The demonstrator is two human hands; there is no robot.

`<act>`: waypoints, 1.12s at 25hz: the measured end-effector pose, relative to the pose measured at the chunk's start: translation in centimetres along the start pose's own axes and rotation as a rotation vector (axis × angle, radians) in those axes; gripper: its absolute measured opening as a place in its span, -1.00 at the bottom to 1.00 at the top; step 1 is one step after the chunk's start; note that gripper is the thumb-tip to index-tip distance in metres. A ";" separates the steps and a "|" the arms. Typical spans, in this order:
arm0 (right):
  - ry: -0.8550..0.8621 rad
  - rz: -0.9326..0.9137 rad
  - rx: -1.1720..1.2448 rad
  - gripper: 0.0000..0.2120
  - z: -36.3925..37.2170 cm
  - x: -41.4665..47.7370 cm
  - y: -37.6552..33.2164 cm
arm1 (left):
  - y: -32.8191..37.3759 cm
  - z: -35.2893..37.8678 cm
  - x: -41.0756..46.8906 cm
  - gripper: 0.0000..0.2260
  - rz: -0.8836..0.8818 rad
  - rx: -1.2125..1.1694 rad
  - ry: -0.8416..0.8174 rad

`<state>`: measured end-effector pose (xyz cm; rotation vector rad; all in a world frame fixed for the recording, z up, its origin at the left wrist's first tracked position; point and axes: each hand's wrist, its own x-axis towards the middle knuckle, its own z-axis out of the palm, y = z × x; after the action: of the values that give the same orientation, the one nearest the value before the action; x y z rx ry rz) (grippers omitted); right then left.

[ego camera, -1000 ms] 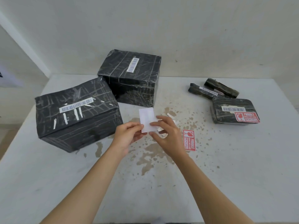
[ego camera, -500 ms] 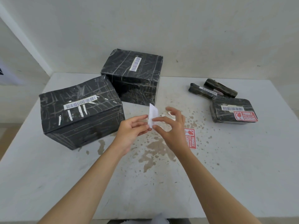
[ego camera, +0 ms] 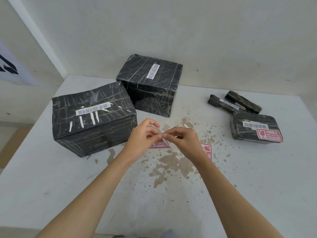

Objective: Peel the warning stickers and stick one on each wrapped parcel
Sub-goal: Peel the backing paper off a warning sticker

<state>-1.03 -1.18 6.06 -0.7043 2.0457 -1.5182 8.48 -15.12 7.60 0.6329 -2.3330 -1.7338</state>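
My left hand point(ego camera: 143, 140) and my right hand point(ego camera: 182, 141) meet over the table's middle, both pinching a red warning sticker point(ego camera: 160, 144) at its upper corner; most of it hangs below my fingers. Another red sticker point(ego camera: 207, 151) lies flat on the table, partly under my right wrist. A large black wrapped parcel point(ego camera: 93, 117) stands left of my hands, a second large one point(ego camera: 151, 83) behind it. At the right, a flat black parcel point(ego camera: 253, 127) carries a red fragile sticker point(ego camera: 269, 134). Two slim black parcels point(ego camera: 235, 103) lie behind it.
The white table point(ego camera: 257, 177) has brown stains point(ego camera: 169, 164) under my hands. A small white paper scrap point(ego camera: 186, 125) lies just beyond my right hand. A pale wall rises right behind the parcels.
The sticker has turned from its white back facing me to its red printed face showing below my fingers. Both hands have closed together, fingertips pinching at one corner.
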 end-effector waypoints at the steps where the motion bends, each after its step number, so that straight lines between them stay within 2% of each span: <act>1: -0.018 0.006 0.006 -0.97 -0.2 0.2 0.0 | -0.1 0.1 0.1 -0.79 0.002 0.003 0.001; 8: -0.049 0.010 -0.006 -0.90 -1.1 1.3 -0.1 | -0.2 0.6 1.1 -0.89 0.000 -0.080 0.018; 16: 0.027 -0.035 0.013 -0.91 -1.0 1.6 -0.6 | 0.2 2.1 1.2 -0.84 -0.273 -0.489 0.176; 20: 0.109 -0.061 0.010 -0.88 -0.7 1.5 -0.9 | 0.4 3.0 1.3 -0.82 -0.312 -0.710 0.178; 28: 0.077 -0.062 -0.061 -0.88 -1.0 2.4 -1.9 | 0.9 1.5 2.6 -0.87 -0.218 -0.495 0.060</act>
<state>-3.30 -2.55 7.91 -0.7492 2.1542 -1.5447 5.41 -14.68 7.70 0.8472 -1.7380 -2.2360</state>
